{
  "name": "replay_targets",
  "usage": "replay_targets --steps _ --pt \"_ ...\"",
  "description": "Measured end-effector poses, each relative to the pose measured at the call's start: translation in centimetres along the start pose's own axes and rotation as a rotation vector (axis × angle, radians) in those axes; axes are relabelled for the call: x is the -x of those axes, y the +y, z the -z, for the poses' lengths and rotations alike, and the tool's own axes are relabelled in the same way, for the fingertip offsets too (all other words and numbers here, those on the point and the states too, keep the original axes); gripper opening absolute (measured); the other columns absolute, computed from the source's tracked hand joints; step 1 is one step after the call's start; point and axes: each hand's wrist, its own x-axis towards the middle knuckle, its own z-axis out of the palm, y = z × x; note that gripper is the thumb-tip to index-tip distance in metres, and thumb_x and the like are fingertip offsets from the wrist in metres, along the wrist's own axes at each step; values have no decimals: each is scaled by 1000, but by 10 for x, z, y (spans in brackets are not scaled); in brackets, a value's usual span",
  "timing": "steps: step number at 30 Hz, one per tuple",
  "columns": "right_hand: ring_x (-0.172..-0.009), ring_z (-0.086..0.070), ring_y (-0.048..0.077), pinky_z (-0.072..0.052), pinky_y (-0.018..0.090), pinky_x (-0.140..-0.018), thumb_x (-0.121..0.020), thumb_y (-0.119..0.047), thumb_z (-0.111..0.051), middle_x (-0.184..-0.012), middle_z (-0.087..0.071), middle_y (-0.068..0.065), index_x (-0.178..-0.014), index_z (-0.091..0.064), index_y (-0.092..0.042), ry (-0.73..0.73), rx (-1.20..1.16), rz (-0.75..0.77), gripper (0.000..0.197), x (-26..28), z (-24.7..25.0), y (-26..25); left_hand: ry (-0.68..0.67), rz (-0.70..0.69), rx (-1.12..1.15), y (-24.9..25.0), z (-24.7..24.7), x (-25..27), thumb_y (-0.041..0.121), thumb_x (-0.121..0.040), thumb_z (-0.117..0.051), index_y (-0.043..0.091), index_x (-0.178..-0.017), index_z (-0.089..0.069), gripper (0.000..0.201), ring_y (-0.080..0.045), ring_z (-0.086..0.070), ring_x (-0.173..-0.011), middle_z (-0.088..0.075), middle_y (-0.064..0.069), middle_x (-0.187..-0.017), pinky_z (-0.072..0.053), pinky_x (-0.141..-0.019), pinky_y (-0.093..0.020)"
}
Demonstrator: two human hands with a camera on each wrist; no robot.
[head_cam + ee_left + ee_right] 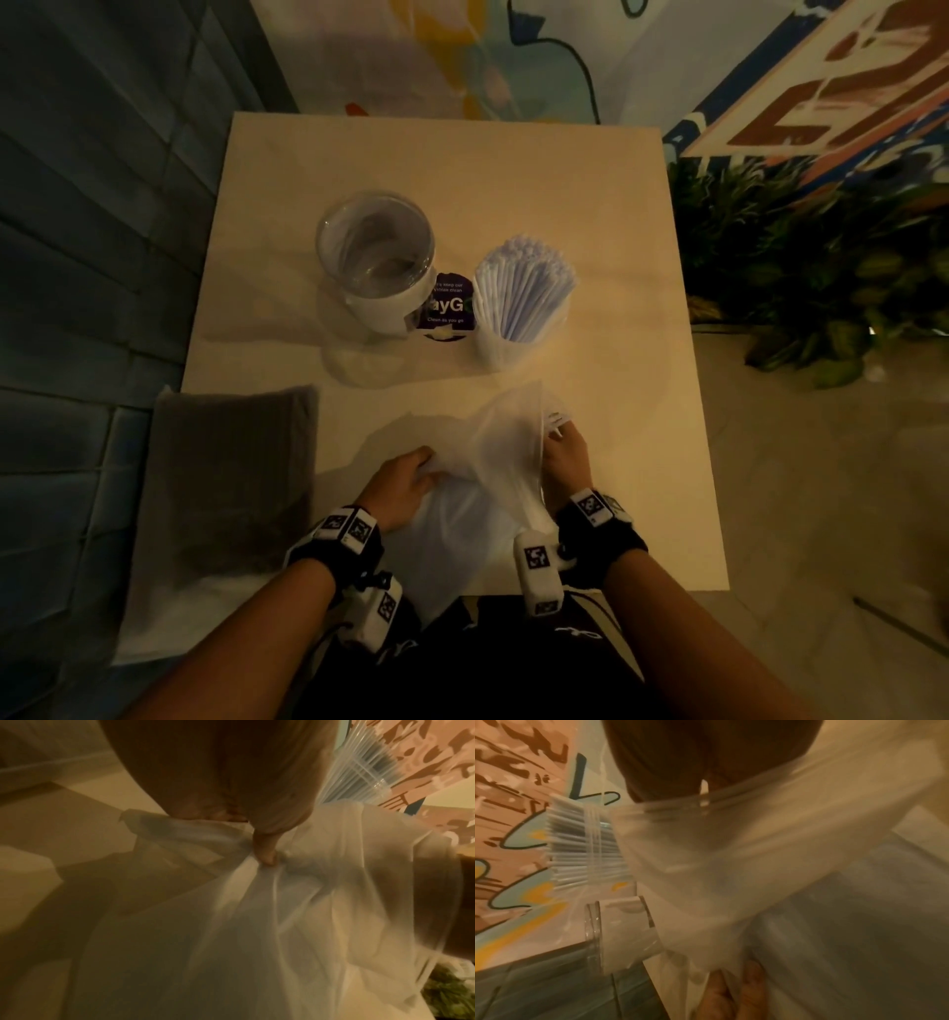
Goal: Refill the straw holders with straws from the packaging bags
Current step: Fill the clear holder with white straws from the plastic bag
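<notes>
Dim warm light, soft shadows, motion-blurred wrist views, wide-angle edge warping.

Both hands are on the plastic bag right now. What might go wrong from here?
The limp plastic bag, gripped by the left hand and right hand, sits close to the full straw holder; a sweep forward could tip it. The empty glass holder beside it could also get knocked. The bag's contents are unclear, so any straws could spill.
</notes>
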Motion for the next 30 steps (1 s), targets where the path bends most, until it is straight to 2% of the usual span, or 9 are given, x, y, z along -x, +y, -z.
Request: replay_targets --steps 2,6,8,11,15,19,23,27,30 --pt "-92 -66 24 -54 22 -67 -92 1 -60 -96 -69 6 -116 -64 -4 -115 35 -52 25 5 0 2 15 -3 18 3 -3 0 21 -101 -52 2 -138 -48 42 -26 -50 -129 -53 -13 -141 -33 -89 -17" --pt "-82 -56 17 -43 6 -49 -90 1 -64 -88 -62 8 -106 -66 11 -235 238 -82 19 8 -4 6 19 20 72 5 -6 1 23 -100 -55 2 -137 -49 43 -26 -50 -129 -53 -15 -140 -32 -87 -16" --pt "-84 -62 21 -47 9 -52 -87 4 -65 -86 -65 8 -98 -67 3 -204 178 -92 11 7 -1 7 26 29 75 3 -5 2 23 -100 -55 2 -140 -47 46 -27 -48 -132 -50 -15 -144 -35 -91 -19" --pt "-79 -65 18 -57 21 -66 -84 14 -59 -103 -64 15 -97 -61 -14 -259 -15 -128 30 1 5 14 55 52 88 -3 -3 2 24 -99 -55 2 -143 -42 51 -25 -44 -136 -46 -14 -148 -31 -97 -17" --pt "-86 -70 33 -61 45 -79 -85 3 -67 -98 -72 22 -95 -72 2 -393 208 -171 12 3 3 12 70 58 131 -8 -5 1 23 -99 -57 2 -146 -39 54 -24 -42 -138 -43 -13 -150 -27 -99 -16" --pt "-80 -70 34 -57 58 -72 -72 -7 -68 -85 -73 24 -80 -74 3 -330 389 -91 14 4 -5 12 59 81 167 -12 -6 0 26 -99 -56 4 -149 -33 59 -23 -37 -141 -39 -12 -153 -27 -108 -22" --pt "-87 -70 41 -58 58 -75 -86 -12 -68 -90 -75 18 -89 -75 -6 -230 152 -55 10 11 -11 7 62 80 165 -14 -5 0 23 -99 -56 4 -149 -34 57 -22 -36 -142 -38 -11 -153 -26 -105 -19" --pt "-84 -66 33 -56 54 -80 -97 -26 -61 -94 -71 18 -103 -65 8 -118 -19 -67 35 12 -15 1 61 87 180 -14 -5 -1 22 -99 -56 3 -149 -33 58 -22 -36 -142 -38 -12 -154 -25 -105 -18" --pt "-77 -55 27 -49 43 -70 -98 -24 -59 -84 -60 16 -97 -60 10 -49 -113 -82 34 9 -15 -4 69 92 177 -13 -4 -2 23 -99 -57 2 -149 -33 59 -22 -37 -142 -38 -13 -154 -24 -102 -15"
